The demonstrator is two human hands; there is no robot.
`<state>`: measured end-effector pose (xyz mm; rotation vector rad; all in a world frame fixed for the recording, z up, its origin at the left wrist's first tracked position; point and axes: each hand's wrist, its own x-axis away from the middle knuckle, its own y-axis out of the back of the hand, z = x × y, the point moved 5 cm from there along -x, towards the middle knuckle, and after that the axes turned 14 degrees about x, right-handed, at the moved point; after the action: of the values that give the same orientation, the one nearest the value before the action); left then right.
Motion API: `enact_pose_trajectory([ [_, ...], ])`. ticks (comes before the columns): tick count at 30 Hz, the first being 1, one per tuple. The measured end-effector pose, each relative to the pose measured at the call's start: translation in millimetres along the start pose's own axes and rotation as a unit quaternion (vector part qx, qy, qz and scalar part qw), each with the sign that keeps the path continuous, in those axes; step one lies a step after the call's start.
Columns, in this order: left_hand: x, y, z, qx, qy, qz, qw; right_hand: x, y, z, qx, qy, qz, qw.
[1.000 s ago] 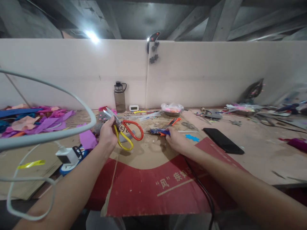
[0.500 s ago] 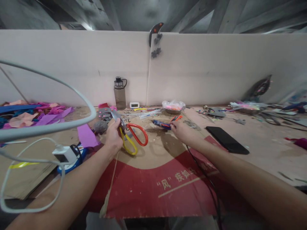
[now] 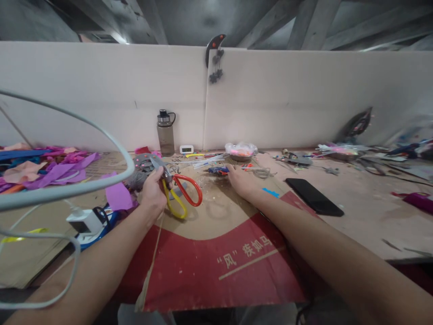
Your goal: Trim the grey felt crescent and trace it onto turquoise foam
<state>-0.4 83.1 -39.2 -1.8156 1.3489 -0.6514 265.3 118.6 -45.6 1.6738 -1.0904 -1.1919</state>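
Scissors in one hand, glue gun at the other

The scissors (image 3: 168,175) are held up over the cardboard (image 3: 189,275), in the left hand (image 3: 154,194). Its grip pinches them around the pivot, blades pointing away, the red and yellow loops hanging apart. The glue gun (image 3: 218,170) is across from them, over the far part of the cardboard; the right hand (image 3: 240,180) is at its near end, back uppermost. Whether that grip is pinching the gun or only touching it, I cannot tell.

The step in hand looks like handling tools rather than cutting or gluing: nothing lies between the blades. The next move probably calls for a steady right hand and blades kept away from the fingers.

Beside the right forearm is a blue cutout (image 3: 270,192); farther right, a black phone (image 3: 314,197) lies on the counter (image 3: 365,194). Behind stands a bottle (image 3: 165,140).
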Motion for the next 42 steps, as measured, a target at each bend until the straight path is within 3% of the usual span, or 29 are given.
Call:
enact_pose_trajectory([
  [3, -3, 1.4, -6, 0.008, -0.006, -0.017, 1.000, 1, -3, -3, -0.002, 0.019, -0.028, 0.999],
  [6, -6, 0.7, -13, 0.027, -0.018, -0.037, 0.999, 19, -2, 6, -0.038, 0.117, -0.059, 0.991],
  [9, -8, -2.6, -20, 0.046, -0.025, -0.046, 0.998, 54, -1, 21, -0.081, 0.195, 0.000, 0.977],
  [11, -9, -4.1, -24, 0.056, -0.030, -0.056, 0.996, 82, 6, 29, -0.112, 0.187, 0.078, 0.973],
  [13, -9, -4.0, -28, 0.070, -0.036, -0.069, 0.995, 112, 25, 44, -0.176, 0.255, 0.120, 0.943],
  [15, -11, -2.7, -31, 0.083, -0.042, -0.076, 0.993, 133, 49, 58, -0.268, 0.359, 0.125, 0.885],
  [17, -13, -0.4, -33, 0.091, -0.049, -0.081, 0.991, 134, 63, 61, -0.331, 0.390, 0.098, 0.854],
  [19, -15, 1.9, -35, 0.094, -0.054, -0.082, 0.991, 111, 58, 55, -0.325, 0.334, 0.050, 0.883],
  [21, -17, 3.6, -37, 0.094, -0.062, -0.082, 0.990, 79, 40, 49, -0.259, 0.262, 0.030, 0.929],
  [24, -19, 4.3, -41, 0.092, -0.072, -0.082, 0.990, 46, 11, 53, -0.167, 0.195, 0.078, 0.963],
  [26, -19, 4.7, -43, 0.091, -0.075, -0.082, 0.990, 48, 8, 65, -0.141, 0.201, 0.092, 0.965],
  [29, -20, 6.4, -43, 0.086, -0.077, -0.079, 0.990, 90, 34, 92, -0.191, 0.331, 0.072, 0.921],
  [32, -23, 7.9, -41, 0.080, -0.077, -0.069, 0.991, 143, 70, 108, -0.294, 0.455, 0.087, 0.836],
  [34, -23, 8.0, -40, 0.079, -0.074, -0.073, 0.991, 161, 88, 110, -0.357, 0.512, 0.103, 0.775],
  [35, -22, 7.5, -40, 0.081, -0.074, -0.078, 0.991, 159, 92, 109, -0.376, 0.510, 0.100, 0.768],
  [36, -21, 6.6, -40, 0.084, -0.074, -0.085, 0.990, 150, 92, 106, -0.384, 0.486, 0.085, 0.780],
  [39, -16, 1.4, -44, 0.092, -0.082, -0.094, 0.988, 97, 71, 94, -0.323, 0.343, 0.026, 0.882],
  [42, -11, -1.7, -50, 0.093, -0.096, -0.100, 0.986, 55, 37, 94, -0.217, 0.231, 0.066, 0.946],
])
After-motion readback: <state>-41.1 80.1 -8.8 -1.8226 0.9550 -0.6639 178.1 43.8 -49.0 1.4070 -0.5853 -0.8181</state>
